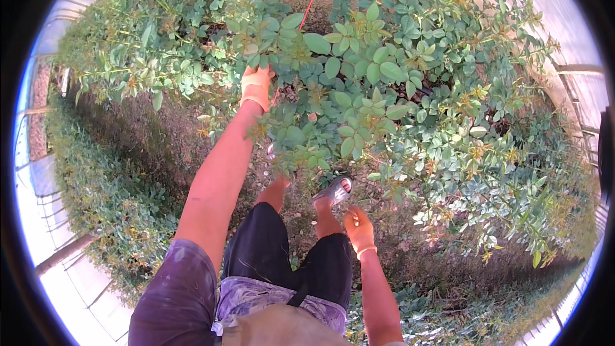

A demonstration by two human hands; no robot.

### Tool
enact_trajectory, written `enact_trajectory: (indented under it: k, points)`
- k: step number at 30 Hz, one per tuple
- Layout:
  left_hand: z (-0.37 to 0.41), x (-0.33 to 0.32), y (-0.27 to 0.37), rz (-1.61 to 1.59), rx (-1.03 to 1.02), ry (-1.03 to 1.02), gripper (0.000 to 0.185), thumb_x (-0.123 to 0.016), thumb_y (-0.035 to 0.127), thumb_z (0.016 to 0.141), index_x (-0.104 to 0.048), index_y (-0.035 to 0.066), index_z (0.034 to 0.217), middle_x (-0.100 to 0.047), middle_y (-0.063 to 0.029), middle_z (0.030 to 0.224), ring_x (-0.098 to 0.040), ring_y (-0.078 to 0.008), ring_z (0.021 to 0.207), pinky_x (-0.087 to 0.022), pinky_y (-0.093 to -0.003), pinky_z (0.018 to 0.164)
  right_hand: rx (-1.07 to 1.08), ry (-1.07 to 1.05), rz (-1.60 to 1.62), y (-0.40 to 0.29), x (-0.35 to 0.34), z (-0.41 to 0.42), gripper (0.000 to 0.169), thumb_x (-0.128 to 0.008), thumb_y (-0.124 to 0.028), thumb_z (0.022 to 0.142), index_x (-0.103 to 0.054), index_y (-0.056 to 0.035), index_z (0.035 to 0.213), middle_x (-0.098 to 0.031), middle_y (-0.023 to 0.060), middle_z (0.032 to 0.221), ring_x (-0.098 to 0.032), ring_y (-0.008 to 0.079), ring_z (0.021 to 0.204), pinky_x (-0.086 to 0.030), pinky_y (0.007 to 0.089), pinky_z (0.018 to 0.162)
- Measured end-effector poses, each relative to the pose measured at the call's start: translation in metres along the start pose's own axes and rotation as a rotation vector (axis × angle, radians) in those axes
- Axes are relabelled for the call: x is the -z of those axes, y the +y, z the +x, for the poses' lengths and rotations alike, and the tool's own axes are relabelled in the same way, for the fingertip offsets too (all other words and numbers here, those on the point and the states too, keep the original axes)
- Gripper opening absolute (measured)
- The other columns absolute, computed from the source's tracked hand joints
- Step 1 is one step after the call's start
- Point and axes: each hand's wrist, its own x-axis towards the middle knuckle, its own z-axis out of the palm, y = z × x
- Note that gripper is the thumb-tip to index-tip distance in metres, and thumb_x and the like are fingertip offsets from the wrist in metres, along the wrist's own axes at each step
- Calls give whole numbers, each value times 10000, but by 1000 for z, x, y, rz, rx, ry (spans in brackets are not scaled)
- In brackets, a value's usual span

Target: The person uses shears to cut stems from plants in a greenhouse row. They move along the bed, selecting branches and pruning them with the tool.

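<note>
Leafy rose bushes fill the row in front of me. My left hand, in an orange glove, reaches into the foliage at the upper middle; its fingertips are partly hidden by leaves, and whether it grips a stem is not visible. Beside that hand, a red string runs through the plants, with a knot at its upper end. My right hand, also gloved in orange, hangs low near my right knee with its fingers curled; whether something small is inside them cannot be made out.
My sandalled foot stands on the soil path, strewn with dry leaves. Another planted row lies at the left, with more plants at lower right. Plastic greenhouse sheeting on curved ribs encloses the rows.
</note>
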Motion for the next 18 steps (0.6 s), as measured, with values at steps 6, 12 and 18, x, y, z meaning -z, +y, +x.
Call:
enact_trajectory:
  k: [6, 12, 18]
  points:
    - [71, 14, 43, 75, 44, -286, 327, -619, 250, 903, -613, 45, 1158, -681, -121, 1066, -679, -232, 908, -522, -359, 770, -50, 23, -142, -12, 8, -17, 328, -626, -173, 892, -627, -30, 1187, -688, 85, 1079, -644, 177, 984, -484, 309, 896]
    - [109, -19, 36, 63, 188, -564, 369, -621, 291, 889, -618, 36, 1156, -678, -144, 1057, -675, -259, 906, -524, -364, 787, -102, 84, -67, -28, 6, -27, 324, -627, -188, 904, -626, -37, 1190, -671, 45, 1000, -609, 119, 860, -485, 267, 794]
    - [126, -16, -14, 140, 282, -394, 413, -622, 332, 876, -623, 27, 1154, -675, -167, 1049, -671, -285, 904, -527, -370, 804, -212, 143, -86, -95, -37, -29, 338, -644, -198, 906, -612, -45, 1205, -646, 22, 923, -575, 94, 780, -475, 257, 672]
